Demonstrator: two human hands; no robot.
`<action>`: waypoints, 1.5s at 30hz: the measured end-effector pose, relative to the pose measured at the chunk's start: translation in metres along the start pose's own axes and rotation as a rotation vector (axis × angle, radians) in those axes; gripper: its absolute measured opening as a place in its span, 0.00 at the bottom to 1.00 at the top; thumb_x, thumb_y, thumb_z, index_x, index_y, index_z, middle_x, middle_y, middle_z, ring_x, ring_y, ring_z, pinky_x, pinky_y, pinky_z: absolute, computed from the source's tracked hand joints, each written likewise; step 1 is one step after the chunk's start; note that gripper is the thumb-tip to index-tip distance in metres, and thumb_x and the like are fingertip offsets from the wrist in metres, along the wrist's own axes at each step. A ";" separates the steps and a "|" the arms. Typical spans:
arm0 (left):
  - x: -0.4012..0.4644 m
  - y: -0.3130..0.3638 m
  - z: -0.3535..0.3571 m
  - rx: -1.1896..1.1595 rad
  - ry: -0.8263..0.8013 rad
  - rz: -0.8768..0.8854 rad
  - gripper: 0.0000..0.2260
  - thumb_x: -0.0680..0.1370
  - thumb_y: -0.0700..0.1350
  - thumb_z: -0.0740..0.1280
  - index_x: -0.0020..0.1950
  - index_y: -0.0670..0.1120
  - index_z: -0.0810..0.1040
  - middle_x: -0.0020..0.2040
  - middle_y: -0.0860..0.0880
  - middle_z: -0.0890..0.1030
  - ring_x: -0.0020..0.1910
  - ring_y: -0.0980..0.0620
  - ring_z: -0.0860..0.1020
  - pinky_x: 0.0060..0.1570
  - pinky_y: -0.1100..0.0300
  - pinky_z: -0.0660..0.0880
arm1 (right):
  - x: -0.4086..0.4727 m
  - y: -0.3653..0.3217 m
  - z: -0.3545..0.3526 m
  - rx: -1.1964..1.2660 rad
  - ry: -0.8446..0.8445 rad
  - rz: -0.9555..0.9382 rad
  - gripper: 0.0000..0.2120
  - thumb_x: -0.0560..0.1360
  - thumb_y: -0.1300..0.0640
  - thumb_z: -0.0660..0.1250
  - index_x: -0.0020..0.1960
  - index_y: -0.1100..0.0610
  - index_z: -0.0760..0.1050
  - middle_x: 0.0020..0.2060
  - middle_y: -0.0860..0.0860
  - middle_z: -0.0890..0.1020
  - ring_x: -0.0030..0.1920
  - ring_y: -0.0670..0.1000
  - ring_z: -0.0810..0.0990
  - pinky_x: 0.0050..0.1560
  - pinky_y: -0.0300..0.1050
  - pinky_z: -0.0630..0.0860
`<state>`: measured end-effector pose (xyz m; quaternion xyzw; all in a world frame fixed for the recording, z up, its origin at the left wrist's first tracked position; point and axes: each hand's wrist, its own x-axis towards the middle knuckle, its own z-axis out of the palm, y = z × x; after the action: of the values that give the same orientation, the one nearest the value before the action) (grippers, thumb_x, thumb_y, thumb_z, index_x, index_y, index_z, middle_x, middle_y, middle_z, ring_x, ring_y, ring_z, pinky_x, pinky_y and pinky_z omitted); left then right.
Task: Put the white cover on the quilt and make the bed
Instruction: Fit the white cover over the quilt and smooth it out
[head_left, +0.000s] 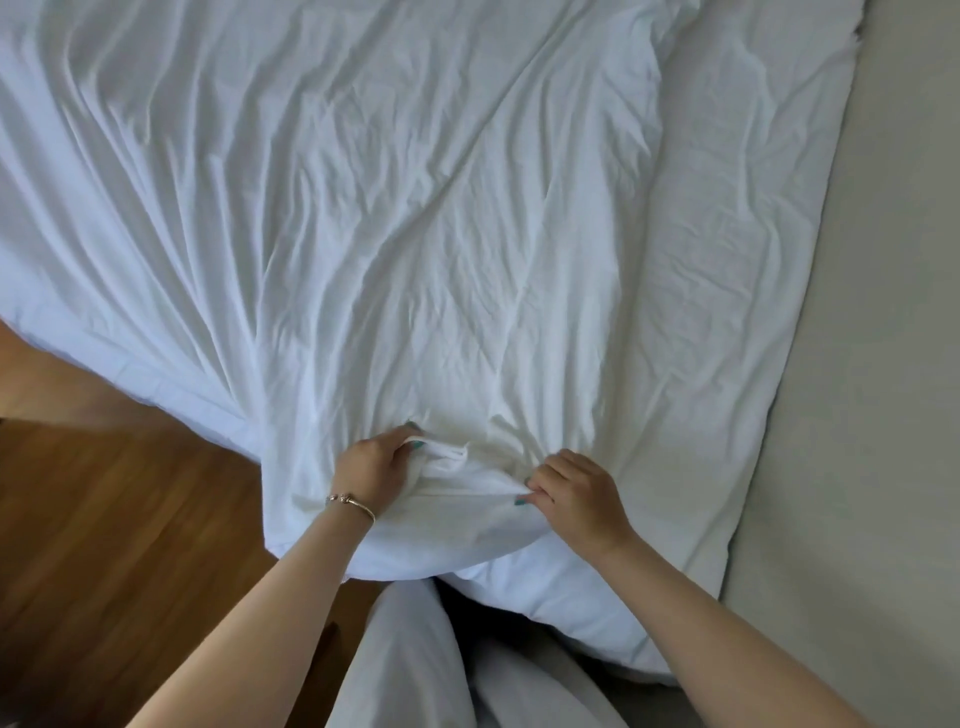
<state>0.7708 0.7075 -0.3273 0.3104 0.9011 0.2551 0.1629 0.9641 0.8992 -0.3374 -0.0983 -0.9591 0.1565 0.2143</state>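
The white cover (415, 218) lay spread and creased over the quilt across most of the frame, its near edge bunched at lower centre over the bed (779, 208). My left hand (371, 467) pinched a small tie (447, 451) at the hem, and my right hand (576, 493) pinched a fold of the same edge just beside it. The cloth looked light, soft and limp; I judged it would slide and sag, so the hem and corners were the places for a grip.

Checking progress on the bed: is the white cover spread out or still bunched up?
Mostly spread: the white cover lies wrinkled across the bed, gathered only where the left hand and right hand pinch it.
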 end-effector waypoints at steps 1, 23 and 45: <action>-0.002 0.002 0.000 -0.019 -0.036 0.033 0.15 0.74 0.50 0.59 0.54 0.52 0.83 0.45 0.50 0.85 0.44 0.44 0.82 0.40 0.58 0.74 | -0.010 0.000 -0.006 -0.036 0.044 -0.012 0.16 0.73 0.49 0.69 0.31 0.56 0.72 0.29 0.48 0.73 0.33 0.49 0.69 0.35 0.39 0.69; 0.051 0.030 -0.030 -0.049 -0.151 -0.241 0.16 0.80 0.51 0.61 0.62 0.41 0.72 0.60 0.41 0.75 0.64 0.42 0.70 0.64 0.52 0.63 | 0.011 -0.044 0.024 -0.123 -0.882 -0.040 0.59 0.51 0.31 0.76 0.75 0.52 0.60 0.72 0.54 0.66 0.70 0.60 0.60 0.72 0.58 0.61; -0.005 -0.002 -0.012 0.024 -0.342 -0.223 0.28 0.81 0.61 0.54 0.79 0.56 0.51 0.79 0.57 0.48 0.78 0.54 0.46 0.76 0.52 0.44 | 0.060 -0.067 0.029 -0.213 -0.963 0.127 0.42 0.65 0.43 0.77 0.71 0.55 0.61 0.68 0.53 0.69 0.68 0.55 0.69 0.68 0.52 0.62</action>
<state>0.7678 0.6985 -0.3183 0.2496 0.8921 0.1683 0.3370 0.8896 0.8446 -0.3160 -0.0946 -0.9520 0.0980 -0.2743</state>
